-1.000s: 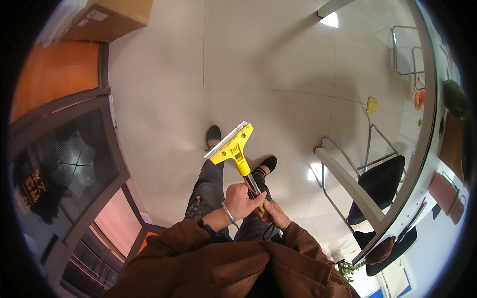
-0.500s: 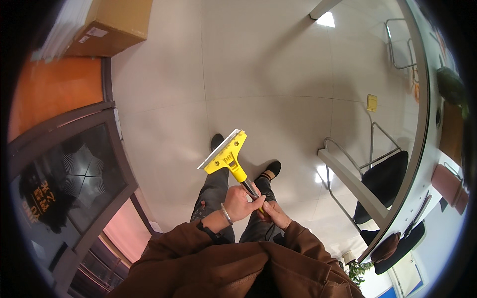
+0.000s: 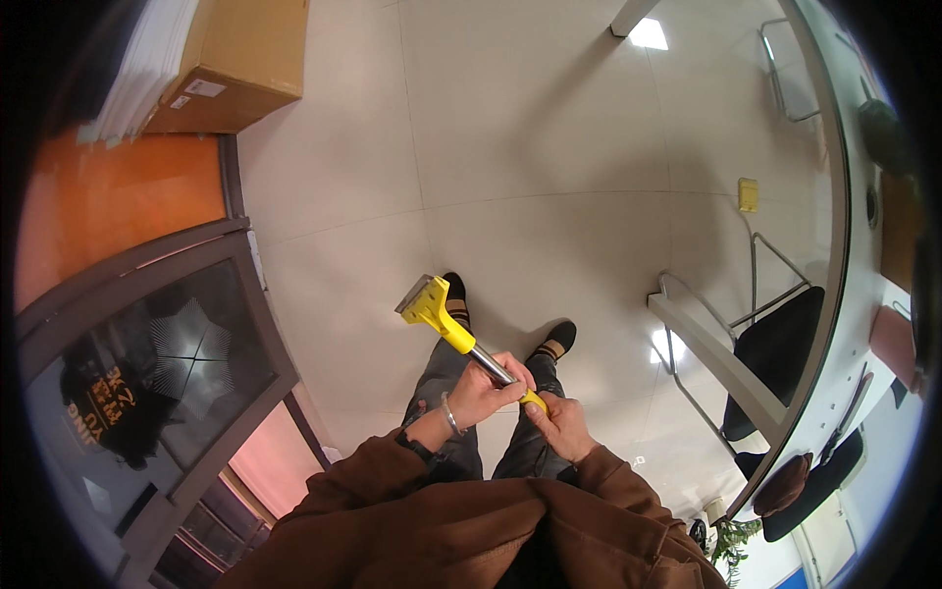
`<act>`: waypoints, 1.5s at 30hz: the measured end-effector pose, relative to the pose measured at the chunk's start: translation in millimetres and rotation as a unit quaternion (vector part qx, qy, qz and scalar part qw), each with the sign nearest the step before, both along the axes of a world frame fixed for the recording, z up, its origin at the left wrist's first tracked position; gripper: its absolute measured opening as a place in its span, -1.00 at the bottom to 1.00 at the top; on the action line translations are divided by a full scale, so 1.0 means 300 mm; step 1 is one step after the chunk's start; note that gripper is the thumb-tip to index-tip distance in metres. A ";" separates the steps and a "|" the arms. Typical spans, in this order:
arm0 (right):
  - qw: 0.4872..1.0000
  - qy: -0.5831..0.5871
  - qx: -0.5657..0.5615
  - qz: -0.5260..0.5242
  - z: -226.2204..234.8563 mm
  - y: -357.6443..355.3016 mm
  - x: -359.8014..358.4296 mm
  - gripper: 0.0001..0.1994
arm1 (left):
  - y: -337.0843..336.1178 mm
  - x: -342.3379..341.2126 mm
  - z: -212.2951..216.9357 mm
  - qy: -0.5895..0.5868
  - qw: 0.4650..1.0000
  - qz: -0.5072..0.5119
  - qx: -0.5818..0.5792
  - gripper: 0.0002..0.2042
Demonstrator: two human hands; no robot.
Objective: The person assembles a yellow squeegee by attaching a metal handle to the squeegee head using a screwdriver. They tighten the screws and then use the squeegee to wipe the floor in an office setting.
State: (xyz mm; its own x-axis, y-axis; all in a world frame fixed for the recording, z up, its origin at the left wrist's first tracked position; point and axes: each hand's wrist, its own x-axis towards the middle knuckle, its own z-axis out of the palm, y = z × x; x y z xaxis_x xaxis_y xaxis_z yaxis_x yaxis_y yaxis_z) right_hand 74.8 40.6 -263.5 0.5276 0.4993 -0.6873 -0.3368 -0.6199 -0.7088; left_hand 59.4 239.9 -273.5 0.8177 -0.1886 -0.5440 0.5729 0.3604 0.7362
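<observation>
Swung leftward since the earlier frame: yellow scraper [image 3: 439, 314], rigid, apparently light, best gripped at its handle. Left hand [image 3: 483, 391] is closed round the metal shaft; right hand [image 3: 555, 424] is closed on the yellow grip end. Beyond: shoes, tiled floor [image 3: 549, 137], cardboard box [image 3: 231, 59].

Pale tiled floor [image 3: 549, 147] gleams under ceiling-light reflections. A cardboard box [image 3: 231, 59] sits top left. Black chairs [image 3: 775, 363] line the white desk [image 3: 844, 294].
</observation>
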 end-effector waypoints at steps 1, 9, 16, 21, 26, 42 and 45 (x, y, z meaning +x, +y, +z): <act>1.000 -0.012 -0.004 0.002 0.001 0.003 -0.001 -0.59 | 0.002 -0.001 -0.002 0.002 1.000 -0.004 -0.006 -0.93; 0.999 -0.049 -0.019 0.003 -0.007 0.000 -0.009 -0.60 | -0.004 -0.008 -0.016 0.016 0.999 -0.004 -0.042 -0.91; 0.997 -0.072 -0.018 -0.014 -0.025 -0.001 -0.022 -0.70 | -0.005 0.003 -0.009 0.036 0.998 0.011 -0.049 -0.94; 0.980 -0.192 -0.017 -0.051 -0.072 0.007 -0.032 -0.73 | -0.013 0.021 -0.007 -0.006 0.997 0.060 0.046 -0.86; 0.966 -0.240 -0.030 -0.090 -0.109 0.007 -0.048 -0.74 | -0.001 0.036 -0.009 -0.048 0.992 0.069 0.092 -0.86; 0.927 0.333 0.015 -0.174 -0.127 -0.007 -0.029 -0.76 | -0.061 -0.027 -0.408 0.284 0.899 0.154 -0.294 -0.87; 0.896 0.381 -0.058 -0.221 -0.356 0.032 -0.041 -0.76 | -0.183 -0.115 -0.689 0.384 0.876 0.166 -0.240 -0.76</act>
